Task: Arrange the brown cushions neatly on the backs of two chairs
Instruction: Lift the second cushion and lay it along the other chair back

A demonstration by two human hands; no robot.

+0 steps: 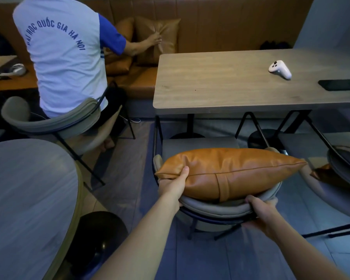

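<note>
At right of centre, a wooden table [220,81] carries a white controller [280,69] and a black phone [339,84], apart from each other near its right end. Bottom centre, a grey chair [216,208] bears a brown cushion [230,170] on its curved backrest.

Count: 5 brown cushions — one [230,172] on near chair [220,209], 3 chairs, 3 tabletops, 1 controller [280,69], 1 phone [339,84].

Arms: two bare forearms — no sleeve reaches into view
Left hand [173,185]: bare — no glove, ring or watch visible
Right hand [264,212]: bare, no glove or ring visible
Wrists: uncovered, no band or strap
Clothing: none in view
</note>
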